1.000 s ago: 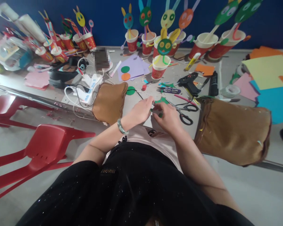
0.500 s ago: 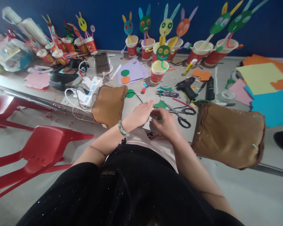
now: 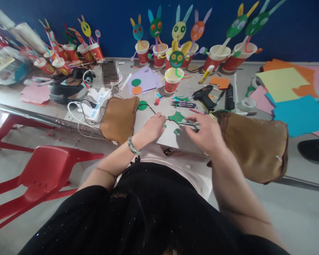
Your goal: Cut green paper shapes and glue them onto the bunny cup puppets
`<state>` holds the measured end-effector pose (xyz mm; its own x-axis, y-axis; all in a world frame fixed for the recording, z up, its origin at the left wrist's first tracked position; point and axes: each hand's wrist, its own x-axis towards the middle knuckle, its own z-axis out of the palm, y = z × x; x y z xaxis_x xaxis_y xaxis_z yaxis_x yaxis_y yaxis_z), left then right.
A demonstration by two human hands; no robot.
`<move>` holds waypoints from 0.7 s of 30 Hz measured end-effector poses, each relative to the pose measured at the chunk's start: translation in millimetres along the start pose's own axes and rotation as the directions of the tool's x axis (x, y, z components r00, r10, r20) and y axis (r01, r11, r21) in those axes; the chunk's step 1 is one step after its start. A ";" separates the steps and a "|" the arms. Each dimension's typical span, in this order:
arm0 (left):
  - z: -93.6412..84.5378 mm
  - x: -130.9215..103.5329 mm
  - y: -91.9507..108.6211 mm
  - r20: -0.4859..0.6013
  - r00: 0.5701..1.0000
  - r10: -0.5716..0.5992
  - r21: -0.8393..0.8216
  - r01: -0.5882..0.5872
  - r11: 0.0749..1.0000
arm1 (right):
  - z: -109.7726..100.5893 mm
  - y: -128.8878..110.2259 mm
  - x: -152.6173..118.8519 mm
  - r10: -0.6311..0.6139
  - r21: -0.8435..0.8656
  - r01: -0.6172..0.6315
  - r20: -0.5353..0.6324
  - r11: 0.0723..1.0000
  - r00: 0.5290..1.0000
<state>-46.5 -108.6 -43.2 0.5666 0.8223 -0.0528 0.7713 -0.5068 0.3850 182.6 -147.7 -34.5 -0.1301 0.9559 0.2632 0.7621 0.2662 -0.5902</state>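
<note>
Against the blue wall (image 3: pixel 117 32), I see a grey counter (image 3: pixel 171 137) with paper cups (image 3: pixel 172 86). The left hand (image 3: pixel 154 127) curls beside a small green piece (image 3: pixel 164 126); I can't tell whether it pinches it. The right hand (image 3: pixel 208 131) covers the handles of the scissors (image 3: pixel 189 123), blades beside a green scrap (image 3: pixel 175 117); its grip I can't confirm.
</note>
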 end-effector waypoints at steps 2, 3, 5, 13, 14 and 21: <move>1.8 1.2 -1.1 0.023 0.999 -0.038 -0.010 0.038 0.999 | -23.5 11.2 9.6 0.064 -0.133 -0.070 -0.052 0.989 0.997; 2.2 1.7 -1.8 0.031 0.999 -0.044 -0.023 0.045 0.999 | -34.9 17.6 15.2 0.103 -0.195 -0.111 -0.050 0.974 0.993; 1.9 2.2 -2.7 0.039 0.998 -0.042 -0.056 0.044 0.997 | -55.9 31.1 27.5 0.210 -0.321 -0.214 -0.048 0.923 0.977; -1.4 4.8 5.4 0.051 0.997 -0.051 0.032 0.050 0.998 | -84.9 65.7 78.6 0.382 -0.513 -0.340 -0.027 0.788 0.924; -1.0 5.8 6.7 0.051 0.997 -0.050 0.055 0.047 0.997 | -80.8 64.1 84.4 0.390 -0.533 -0.327 0.006 0.780 0.921; -4.4 5.5 8.3 0.089 0.996 -0.011 0.124 0.000 0.992 | -46.9 43.2 113.0 0.471 -0.620 -0.290 0.147 0.729 0.870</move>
<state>-38.2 -107.1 -36.3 0.5814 0.8017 -0.1384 0.8014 -0.5350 0.2675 230.5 -34.0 5.5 0.1528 0.9750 -0.1615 0.9865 -0.1603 -0.0341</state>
